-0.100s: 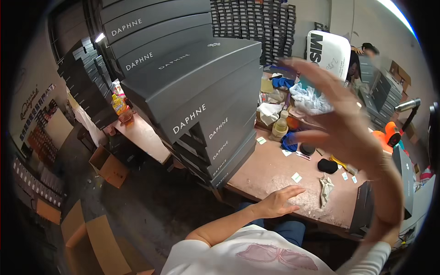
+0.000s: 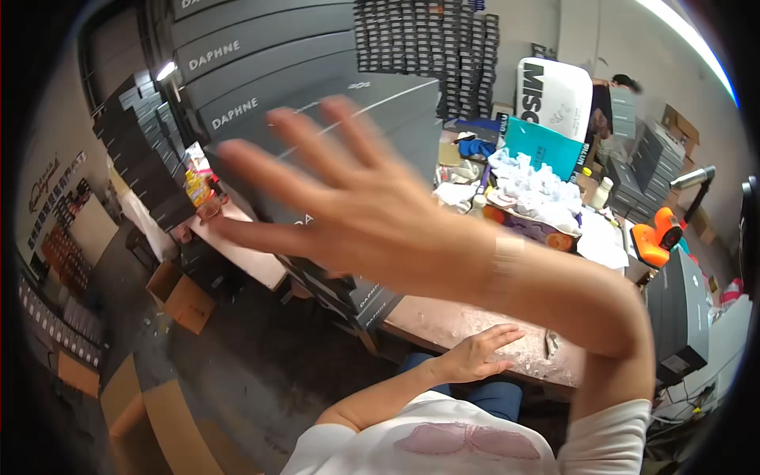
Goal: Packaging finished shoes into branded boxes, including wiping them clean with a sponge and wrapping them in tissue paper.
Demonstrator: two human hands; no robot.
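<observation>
I am seeing the right hand spread wide open and holding nothing, fingers fanned and blurred, as it is sweeping across the middle of the view; a moment ago it was raised at the right, near the white printed bag, so it is now crossing leftward in front of the tall stack of long dark grey cardboard boxes. The left hand is lying flat and open, palm down, gripping nothing, on the near edge of the worn pinkish-brown wooden worktable, where it was resting before. Beyond the forearm, a heap of crumpled white paper is sitting beside a teal card folder. An orange tool is lying at the far right.
</observation>
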